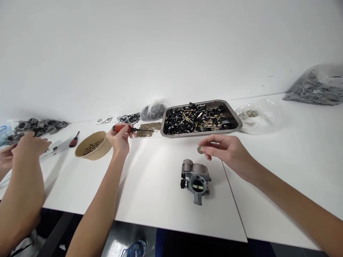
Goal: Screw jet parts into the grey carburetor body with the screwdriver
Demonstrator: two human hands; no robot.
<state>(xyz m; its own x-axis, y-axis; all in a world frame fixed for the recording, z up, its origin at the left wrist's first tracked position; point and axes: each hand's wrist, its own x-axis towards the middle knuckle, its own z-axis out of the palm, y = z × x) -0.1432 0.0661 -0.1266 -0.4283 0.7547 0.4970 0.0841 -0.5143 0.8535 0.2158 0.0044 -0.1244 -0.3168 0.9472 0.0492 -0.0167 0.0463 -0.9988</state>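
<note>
My left hand (120,137) grips a red-handled screwdriver (125,128), its shaft pointing right over a pile of small brass screws (148,129). Between finger and thumb, my right hand (227,150) pinches a small round metal disc (200,149) above the white table (150,185). A grey metal throttle body (195,179) stands on the table just below and left of that hand. A tan bowl (93,145) holding brass screws sits beside my left hand.
A metal tray (235,119) of black and brass parts lies behind. Black O-rings (130,117) and a bag of black bits (153,110) are near the wall. Another person's hands (26,144) work at grey castings (40,125) at left, near a dark-handled screwdriver (74,140). Plastic bags (318,85) lie at right.
</note>
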